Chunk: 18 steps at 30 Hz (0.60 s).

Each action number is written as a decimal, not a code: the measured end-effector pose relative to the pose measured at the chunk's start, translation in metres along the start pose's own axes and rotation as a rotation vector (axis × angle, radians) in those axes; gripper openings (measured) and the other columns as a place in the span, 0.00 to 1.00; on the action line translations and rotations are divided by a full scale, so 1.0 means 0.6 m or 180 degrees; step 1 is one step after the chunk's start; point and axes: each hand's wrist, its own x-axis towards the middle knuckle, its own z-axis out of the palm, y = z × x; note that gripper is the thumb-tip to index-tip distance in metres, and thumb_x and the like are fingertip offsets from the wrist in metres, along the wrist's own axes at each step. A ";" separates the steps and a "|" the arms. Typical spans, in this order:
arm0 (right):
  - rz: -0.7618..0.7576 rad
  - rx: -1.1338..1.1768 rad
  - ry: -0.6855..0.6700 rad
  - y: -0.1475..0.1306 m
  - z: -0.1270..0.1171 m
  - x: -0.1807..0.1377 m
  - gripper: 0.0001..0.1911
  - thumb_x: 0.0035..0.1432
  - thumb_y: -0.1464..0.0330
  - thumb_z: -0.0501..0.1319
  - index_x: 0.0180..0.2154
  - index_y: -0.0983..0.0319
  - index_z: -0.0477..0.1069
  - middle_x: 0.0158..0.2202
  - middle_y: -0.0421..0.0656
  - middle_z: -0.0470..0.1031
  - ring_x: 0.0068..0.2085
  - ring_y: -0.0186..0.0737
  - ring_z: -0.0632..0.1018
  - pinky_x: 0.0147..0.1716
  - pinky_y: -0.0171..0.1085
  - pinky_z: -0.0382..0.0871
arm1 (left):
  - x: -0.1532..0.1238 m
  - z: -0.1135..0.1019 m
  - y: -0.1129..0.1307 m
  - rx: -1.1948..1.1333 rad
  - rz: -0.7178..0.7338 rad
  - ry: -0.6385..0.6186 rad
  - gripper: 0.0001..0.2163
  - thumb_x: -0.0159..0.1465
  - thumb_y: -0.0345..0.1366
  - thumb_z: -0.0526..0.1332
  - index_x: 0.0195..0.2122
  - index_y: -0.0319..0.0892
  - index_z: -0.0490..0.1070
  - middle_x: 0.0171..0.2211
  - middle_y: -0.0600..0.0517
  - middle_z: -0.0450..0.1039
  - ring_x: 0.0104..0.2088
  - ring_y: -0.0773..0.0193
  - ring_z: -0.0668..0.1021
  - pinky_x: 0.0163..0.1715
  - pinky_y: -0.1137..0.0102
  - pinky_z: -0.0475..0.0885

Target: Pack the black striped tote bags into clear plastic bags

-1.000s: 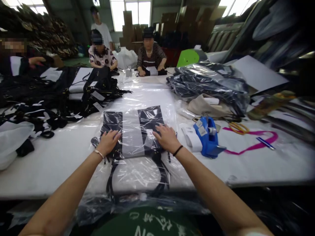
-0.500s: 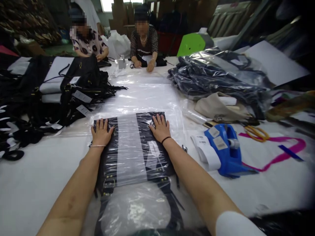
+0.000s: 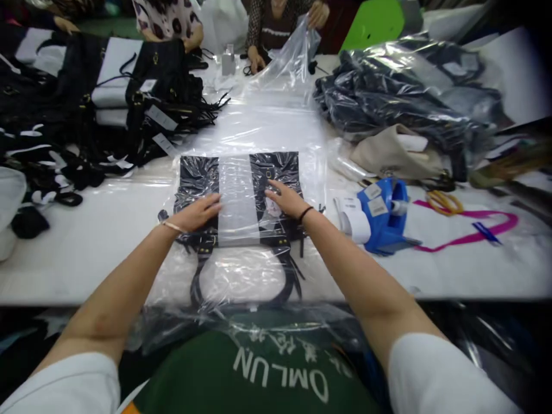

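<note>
In the head view a black handbag [image 3: 276,165] lies flat inside a clear plastic bag [image 3: 172,276], its looped handles towards me. A pale wrap [image 3: 237,198] runs down the handbag's middle. My left hand [image 3: 196,213] rests on the plastic over the handbag's left half, fingers stretched towards the pale wrap. On the right half lies my right hand [image 3: 285,199], fingers spread, partly covering a white tag [image 3: 272,207] under the plastic. Neither hand grasps anything. The plastic's near end hangs over the table edge against my green apron [image 3: 259,374].
Stacked black handbags [image 3: 116,80] fill the left, plastic-wrapped bags [image 3: 401,86] the right. A blue tape dispenser [image 3: 383,215], yellow-handled scissors [image 3: 444,202] and a pink ribbon [image 3: 483,214] lie right. Across the table [image 3: 107,247], a co-worker's hand [image 3: 318,14] lifts plastic film [image 3: 293,54].
Both hands have slid nearer me from the handbag's far corners, the left one turning inward. My view has tipped down, showing the apron. A co-worker has raised some clear plastic.
</note>
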 end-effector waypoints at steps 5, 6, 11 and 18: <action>-0.0625 0.1450 0.0111 -0.037 0.024 -0.207 0.24 0.63 0.57 0.60 0.59 0.57 0.70 0.69 0.45 0.58 0.68 0.46 0.61 0.66 0.47 0.57 | -0.227 0.149 0.052 -0.0356 0.1695 -0.0810 0.39 0.60 0.55 0.64 0.70 0.51 0.52 0.70 0.45 0.51 0.70 0.50 0.53 0.69 0.55 0.50; -0.0564 0.1624 0.0089 -0.047 0.022 -0.235 0.23 0.63 0.57 0.61 0.57 0.57 0.72 0.67 0.46 0.61 0.67 0.46 0.63 0.66 0.47 0.57 | -0.245 0.176 0.051 -0.0344 0.1677 -0.0678 0.32 0.63 0.52 0.63 0.67 0.51 0.59 0.68 0.46 0.56 0.70 0.51 0.56 0.68 0.54 0.50; -0.0830 0.2348 -0.1012 -0.145 -0.026 -0.322 0.21 0.64 0.59 0.60 0.56 0.57 0.74 0.55 0.45 0.77 0.56 0.42 0.76 0.61 0.45 0.65 | -0.248 0.209 0.042 -0.0913 0.0865 0.0418 0.16 0.71 0.43 0.53 0.46 0.43 0.78 0.49 0.46 0.79 0.52 0.59 0.78 0.58 0.63 0.68; -0.1590 0.1851 -0.3096 -0.205 0.071 -0.402 0.27 0.62 0.58 0.61 0.59 0.60 0.71 0.55 0.45 0.76 0.56 0.45 0.77 0.57 0.34 0.66 | -0.251 0.216 0.058 -0.0374 0.1518 -0.0154 0.35 0.58 0.52 0.67 0.66 0.51 0.62 0.64 0.44 0.64 0.66 0.47 0.64 0.65 0.54 0.60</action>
